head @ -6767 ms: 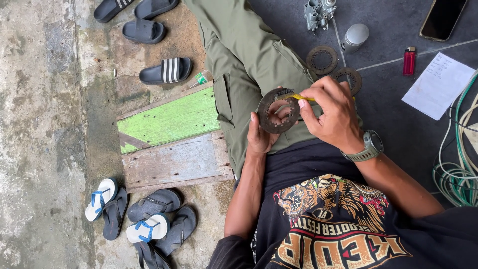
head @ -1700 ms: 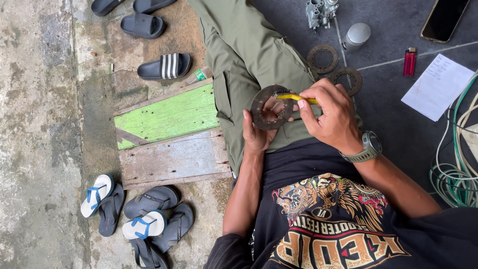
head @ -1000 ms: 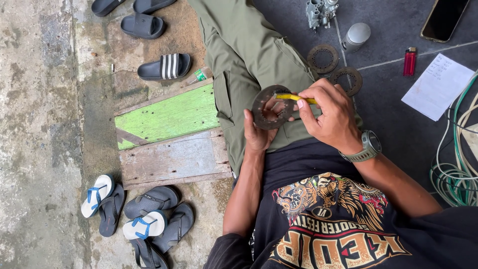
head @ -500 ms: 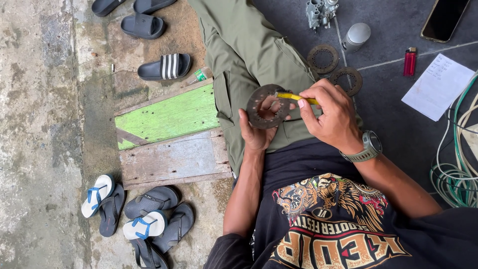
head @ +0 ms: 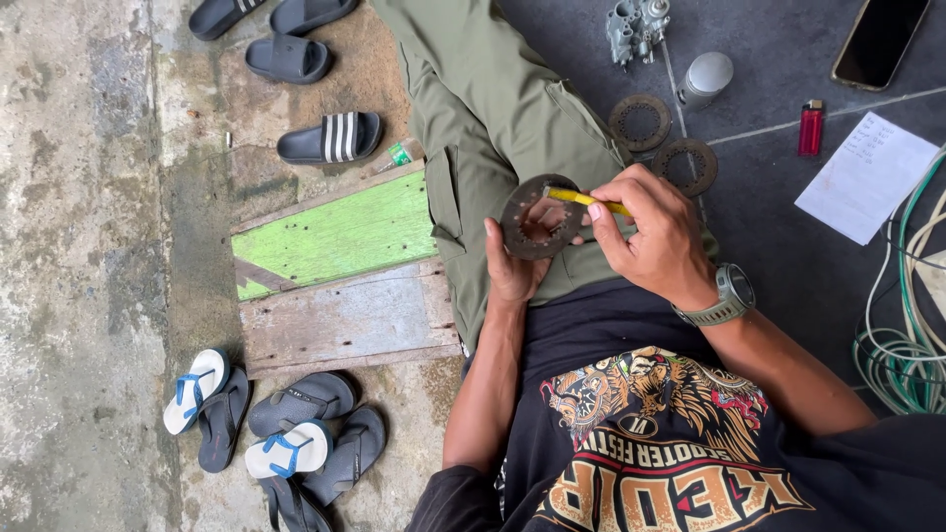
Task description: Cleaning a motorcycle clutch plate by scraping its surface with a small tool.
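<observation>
Our left hand [head: 512, 266] cradled the dark friction disc [head: 540, 216] from below, fingers curled behind its rim and thumb up along its near edge, over the olive trouser leg [head: 503, 128]; our right hand [head: 655, 236] pinched a thin yellow tool [head: 588, 200] between thumb and forefinger, its tip resting on the disc's face just past our fingertips; to work the face well, we judged, the left hand had to keep the disc flat and steady, while the tool moved in short strokes and stayed shy of the toothed inner edge; beyond our right knuckles lay two more discs [head: 687, 166] on the dark floor [head: 769, 59], with a grey cylinder [head: 708, 79] and a metal carburettor body [head: 631, 28] further out; a red lighter [head: 811, 128], a paper note [head: 865, 177] and coiled cables [head: 912, 335] sat well apart on the wrist side, so room near the fingers looked open; the green board [head: 335, 236] lay outside our left hand
</observation>
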